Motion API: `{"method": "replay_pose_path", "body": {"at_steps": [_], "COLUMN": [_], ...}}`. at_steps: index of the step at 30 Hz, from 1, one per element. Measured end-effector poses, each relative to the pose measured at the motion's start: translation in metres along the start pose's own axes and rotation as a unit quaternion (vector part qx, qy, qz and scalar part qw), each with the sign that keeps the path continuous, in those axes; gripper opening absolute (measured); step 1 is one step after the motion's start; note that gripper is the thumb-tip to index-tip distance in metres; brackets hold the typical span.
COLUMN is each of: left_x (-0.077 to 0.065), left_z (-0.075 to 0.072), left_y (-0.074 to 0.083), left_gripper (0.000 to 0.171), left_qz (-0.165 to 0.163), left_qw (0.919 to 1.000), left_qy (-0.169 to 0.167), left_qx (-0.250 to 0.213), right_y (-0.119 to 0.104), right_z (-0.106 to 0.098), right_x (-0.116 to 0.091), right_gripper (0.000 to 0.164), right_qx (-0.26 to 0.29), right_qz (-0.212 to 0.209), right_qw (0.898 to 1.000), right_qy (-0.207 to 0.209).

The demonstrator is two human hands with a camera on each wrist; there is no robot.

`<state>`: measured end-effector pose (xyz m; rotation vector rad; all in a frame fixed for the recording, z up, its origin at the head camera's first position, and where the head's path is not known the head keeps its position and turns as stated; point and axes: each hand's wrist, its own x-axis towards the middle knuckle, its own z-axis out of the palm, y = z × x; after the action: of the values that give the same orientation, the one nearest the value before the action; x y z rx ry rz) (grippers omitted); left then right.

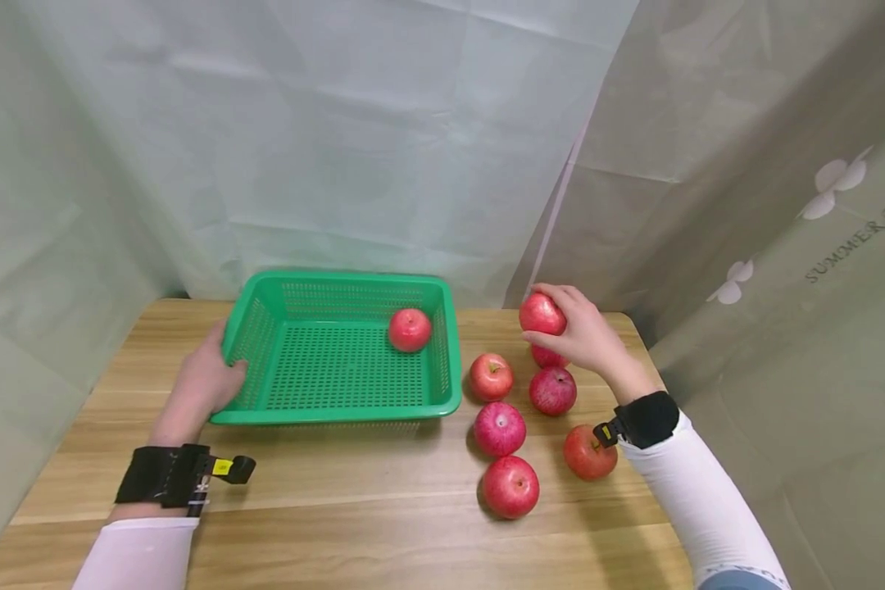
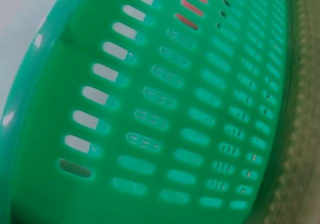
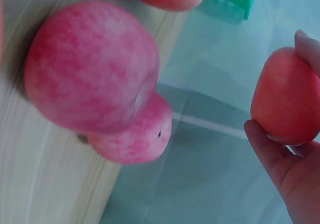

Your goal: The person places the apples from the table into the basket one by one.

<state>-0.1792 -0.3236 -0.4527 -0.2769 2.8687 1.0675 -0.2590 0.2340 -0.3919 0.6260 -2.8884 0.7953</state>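
Observation:
A green plastic basket [image 1: 339, 412] with slotted walls stands on the wooden table, and one red apple [image 1: 410, 330] lies inside it toward the right. My left hand [image 1: 205, 378] grips the basket's left rim; the left wrist view shows only the slotted basket wall [image 2: 125, 84] close up. Over the table's back right part, my right hand [image 1: 581, 332] holds a red apple [image 1: 542, 314] between thumb and fingers. That held apple [image 3: 287, 99] is off the table in the right wrist view. Just below it in the head view, another apple [image 1: 549, 356] is partly hidden.
Right of the basket, several apples stand in a rough column, among them a near one [image 1: 511, 487]. Another apple [image 1: 553, 391] lies below my right hand, and one [image 1: 588, 452] is beside the right wrist strap. Pale cloth [image 1: 383, 147] hangs behind the wooden table [image 1: 339, 508].

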Motion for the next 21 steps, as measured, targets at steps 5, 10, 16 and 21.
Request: {"method": "replay_pose_path", "body": {"at_steps": [5,10,16,21], "left_x": [0.0,0.001,0.001,0.001], "left_z": [-0.001,-0.001,0.0,0.001], "left_y": [0.0,0.0,0.0,-0.001], "left_gripper": [0.08,0.08,0.079,0.079], "left_qz": [0.001,0.003,0.007,0.006], "left_qw": [1.0,1.0,1.0,1.0], "left_qy": [-0.002,0.0,0.004,0.006], "left_qx": [0.001,0.003,0.002,0.0], "right_y": [-0.011,-0.023,-0.032,-0.037], "right_z": [0.007,0.013,0.019,0.024], "right_x": [0.003,0.008,0.012,0.013], "right_gripper": [0.074,0.072,0.075,0.076], "right_qx": [0.009,0.002,-0.001,0.001], "right_qz": [-0.016,-0.033,-0.042,-0.05], "right_qw": [1.0,0.999,0.999,0.999], "right_qy": [-0.015,-0.026,-0.019,-0.015]}}
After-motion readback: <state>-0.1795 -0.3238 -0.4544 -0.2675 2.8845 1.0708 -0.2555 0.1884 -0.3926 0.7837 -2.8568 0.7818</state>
